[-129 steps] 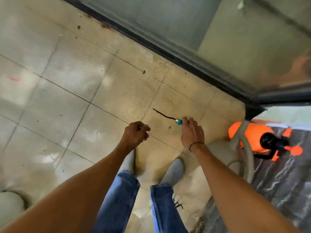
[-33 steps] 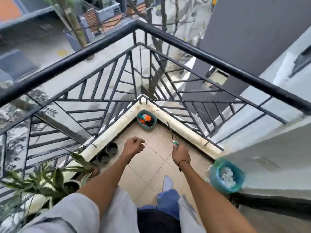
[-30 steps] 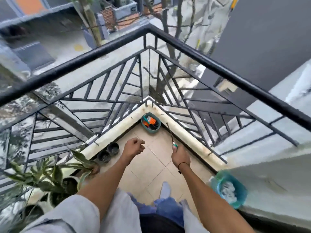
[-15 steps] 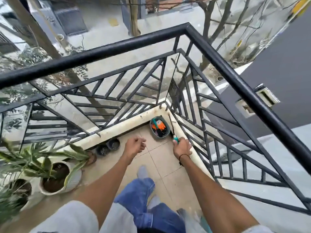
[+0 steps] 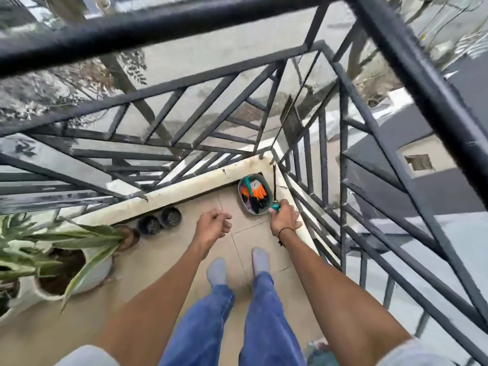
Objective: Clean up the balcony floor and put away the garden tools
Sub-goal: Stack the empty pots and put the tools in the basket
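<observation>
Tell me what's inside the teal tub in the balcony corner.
The teal tub holds orange gloves, a teal-handled tool and some dark items. Whatever lies beneath them is covered.

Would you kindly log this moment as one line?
right hand: grips teal-handled tool | left hand: curled, empty | tool basket: in railing corner, just ahead | stage: carrying

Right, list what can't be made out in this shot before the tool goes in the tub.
- Head view, right hand: its fingers cover the teal handle of the thin tool, so the handle's shape is unreadable.
- Head view, tub: orange gloves show, but the dark items beneath them are too small to identify.
- Head view, left hand: curled; its palm faces away, so whether it holds debris cannot be told.
- Head view, bottom edge: a teal object is cut off.
</observation>
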